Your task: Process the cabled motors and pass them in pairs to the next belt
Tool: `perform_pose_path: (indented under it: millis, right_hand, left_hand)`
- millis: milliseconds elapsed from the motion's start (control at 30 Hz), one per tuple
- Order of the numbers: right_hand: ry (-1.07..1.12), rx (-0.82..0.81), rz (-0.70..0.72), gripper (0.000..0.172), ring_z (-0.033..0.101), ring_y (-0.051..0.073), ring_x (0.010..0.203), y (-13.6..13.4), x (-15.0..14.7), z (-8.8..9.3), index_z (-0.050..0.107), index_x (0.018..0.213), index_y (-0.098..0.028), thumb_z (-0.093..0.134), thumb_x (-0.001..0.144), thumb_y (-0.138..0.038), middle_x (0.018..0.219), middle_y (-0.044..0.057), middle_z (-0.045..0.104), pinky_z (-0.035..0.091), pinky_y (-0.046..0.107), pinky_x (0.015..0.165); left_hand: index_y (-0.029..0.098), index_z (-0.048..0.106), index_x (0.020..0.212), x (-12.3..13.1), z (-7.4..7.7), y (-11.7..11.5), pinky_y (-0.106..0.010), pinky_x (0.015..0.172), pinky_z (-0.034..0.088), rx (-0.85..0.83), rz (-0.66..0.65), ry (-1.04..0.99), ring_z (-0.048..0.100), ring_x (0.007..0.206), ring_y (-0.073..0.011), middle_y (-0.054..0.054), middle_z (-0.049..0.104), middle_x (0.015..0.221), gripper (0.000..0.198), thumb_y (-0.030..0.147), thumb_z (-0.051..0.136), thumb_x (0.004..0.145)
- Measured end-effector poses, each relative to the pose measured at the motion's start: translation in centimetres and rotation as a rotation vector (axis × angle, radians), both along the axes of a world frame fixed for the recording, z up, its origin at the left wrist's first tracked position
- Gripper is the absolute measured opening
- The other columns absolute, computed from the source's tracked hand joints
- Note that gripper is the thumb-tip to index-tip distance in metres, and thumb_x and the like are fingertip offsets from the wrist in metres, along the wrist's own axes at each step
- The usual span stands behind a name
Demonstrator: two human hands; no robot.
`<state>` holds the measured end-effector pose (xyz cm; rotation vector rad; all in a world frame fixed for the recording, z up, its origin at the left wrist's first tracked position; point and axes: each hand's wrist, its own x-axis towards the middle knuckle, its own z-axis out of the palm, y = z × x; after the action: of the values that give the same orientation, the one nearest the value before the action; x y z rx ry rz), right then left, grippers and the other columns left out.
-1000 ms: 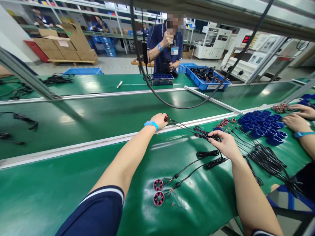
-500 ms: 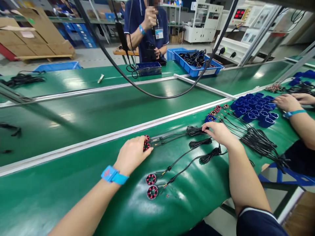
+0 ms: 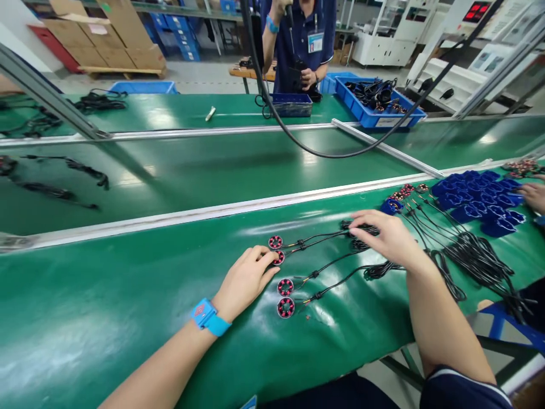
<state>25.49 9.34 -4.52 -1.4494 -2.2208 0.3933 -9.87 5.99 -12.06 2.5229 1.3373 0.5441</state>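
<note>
Several small round red-and-black coil parts with black cables lie on the green work surface [image 3: 128, 318]. My left hand [image 3: 246, 278], with a blue wrist strap, lies on the surface with its fingertips on one coil part [image 3: 279, 258]; another coil [image 3: 275, 242] sits just beyond. Two more coils [image 3: 285, 287] [image 3: 285, 307] lie in front of that hand. My right hand [image 3: 385, 236] rests flat, fingers stretched, on the bundled black cable ends [image 3: 361, 228] of these parts.
To the right lie more cabled coils [image 3: 406, 190], a heap of black cable [image 3: 477, 258] and blue plastic parts [image 3: 477, 196], with a co-worker's hand [image 3: 534, 196]. A conveyor belt [image 3: 213, 176] runs beyond a metal rail. A person [image 3: 298, 45] stands opposite by blue bins [image 3: 374, 105]. A black hose [image 3: 323, 153] hangs overhead.
My left hand drew the two coils back from the far rail toward me and set them down beside the two lying there; my right hand followed with the cable ends.
</note>
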Motion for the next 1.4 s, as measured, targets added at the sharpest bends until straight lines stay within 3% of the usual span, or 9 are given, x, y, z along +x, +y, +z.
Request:
perform_pose_path:
  millis: [133,300,433,633,767,967,1167,1267,1400]
  right_hand:
    - [0.047,-0.189,0.374,0.017,0.067,0.020,0.106,0.4,-7.7,-0.3,0.070,0.104,-0.022,0.058,0.096,-0.030,0.112,0.005,0.071,0.051,0.034,0.096]
    - [0.074,-0.326,0.543,0.025,0.066,0.019,0.106,1.5,-11.7,-2.6,0.066,0.118,-0.021,0.061,0.094,-0.024,0.117,0.005,0.070,0.050,0.032,0.095]
    - [0.062,-0.414,0.580,0.030,0.067,0.017,0.104,1.9,-11.3,-3.3,0.067,0.119,-0.022,0.049,0.096,-0.014,0.115,0.004,0.070,0.051,0.032,0.094]
    - [0.051,-0.549,0.568,0.040,0.066,0.013,0.089,2.1,-10.0,-2.7,0.065,0.125,-0.021,0.057,0.088,-0.009,0.118,0.007,0.065,0.054,0.028,0.082]
    - [0.060,-0.627,0.586,0.036,0.061,0.011,0.085,2.5,-9.8,-2.9,0.068,0.116,-0.022,0.062,0.083,-0.008,0.108,0.004,0.061,0.051,0.025,0.077]
    - [0.344,-0.807,0.610,0.027,0.054,0.010,0.082,3.0,-9.5,-4.5,0.062,0.107,-0.019,0.058,0.083,-0.009,0.100,0.002,0.060,0.047,0.023,0.073]
    - [0.618,-1.041,0.587,0.021,0.062,0.011,0.092,2.8,-9.8,-5.1,0.056,0.103,-0.016,0.060,0.083,-0.011,0.096,0.001,0.062,0.049,0.025,0.084]
    - [0.578,-1.033,0.535,0.027,0.066,0.011,0.091,2.6,-9.9,-5.0,0.053,0.106,-0.017,0.059,0.081,-0.009,0.092,0.001,0.066,0.050,0.025,0.082]
    - [0.380,-0.868,0.476,0.046,0.067,0.012,0.091,2.2,-10.0,-4.6,0.050,0.124,-0.020,0.053,0.080,-0.006,0.094,0.000,0.072,0.051,0.027,0.085]
  left_hand:
    - [0.022,0.058,0.101,0.0,-0.3,-0.3,-0.040,0.089,0.051,-0.017,-0.021,-0.069,0.062,0.101,-0.0234,-0.006,0.065,0.114,0.013,0.035,0.057,0.098]
    - [0.022,0.053,0.101,-0.3,-0.5,-0.5,-0.037,0.090,0.050,0.025,-0.048,-0.211,0.064,0.106,-0.0218,-0.005,0.069,0.112,0.014,0.027,0.064,0.094]
    - [0.023,0.050,0.105,-0.3,-0.3,-0.6,-0.037,0.089,0.051,0.068,-0.019,-0.285,0.066,0.106,-0.0215,-0.005,0.070,0.112,0.020,0.025,0.066,0.092]
    - [0.023,0.049,0.109,0.3,-0.1,-0.6,-0.037,0.089,0.051,0.025,-0.026,-0.284,0.066,0.105,-0.0209,-0.004,0.070,0.113,0.026,0.023,0.068,0.091]
    - [0.023,0.048,0.111,0.5,-0.2,-0.5,-0.037,0.088,0.051,0.032,-0.059,-0.300,0.066,0.104,-0.0205,-0.004,0.071,0.113,0.028,0.023,0.068,0.091]
    - [0.023,0.048,0.112,0.7,0.1,-0.4,-0.036,0.089,0.051,0.023,-0.069,-0.347,0.066,0.104,-0.0198,-0.004,0.071,0.113,0.031,0.023,0.070,0.090]
    - [0.023,0.050,0.111,0.9,0.1,-0.3,-0.036,0.089,0.051,0.024,-0.072,-0.350,0.067,0.104,-0.0201,-0.005,0.071,0.112,0.027,0.026,0.068,0.091]
    - [0.022,0.055,0.109,0.8,0.3,0.0,-0.037,0.091,0.050,0.002,-0.085,-0.275,0.066,0.105,-0.0210,-0.006,0.070,0.114,0.018,0.030,0.064,0.095]
    - [0.022,0.062,0.100,0.3,0.8,0.5,-0.035,0.091,0.049,-0.113,-0.170,-0.170,0.065,0.106,-0.0204,-0.004,0.069,0.115,0.011,0.033,0.059,0.097]
